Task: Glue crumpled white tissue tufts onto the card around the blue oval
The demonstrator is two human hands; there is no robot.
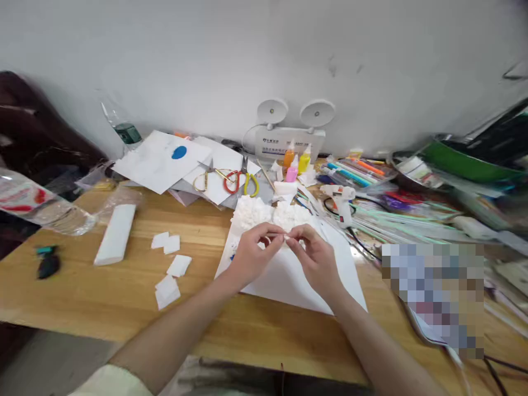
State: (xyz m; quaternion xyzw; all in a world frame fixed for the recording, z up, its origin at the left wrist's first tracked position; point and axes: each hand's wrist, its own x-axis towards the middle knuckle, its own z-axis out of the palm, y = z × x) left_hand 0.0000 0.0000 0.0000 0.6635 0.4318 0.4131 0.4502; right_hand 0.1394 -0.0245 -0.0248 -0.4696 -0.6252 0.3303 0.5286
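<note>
Over a white sheet of paper [305, 291], my left hand [254, 252] and my right hand [314, 256] meet fingertip to fingertip. Both pinch a small white piece of tissue [285, 236], mostly covered by the fingers. Just behind them, two heaps of crumpled white tissue, one on the left [251, 212] and one on the right [293, 213], lie along the sheet's far edge. Small blue specks show on the sheet beside my left hand. To the left, several cut tissue squares [179, 265] lie on the wooden table, near a folded white tissue pack [116, 234].
Scissors with red handles [231, 182], yellow-handled pliers [251, 185] and papers lie behind. Small paint bottles [292, 170] stand by the wall. At right are a white glue gun [340, 198], its cable, pipe cleaners and a blurred-out device [433, 302]. A plastic bottle [41, 201] lies left.
</note>
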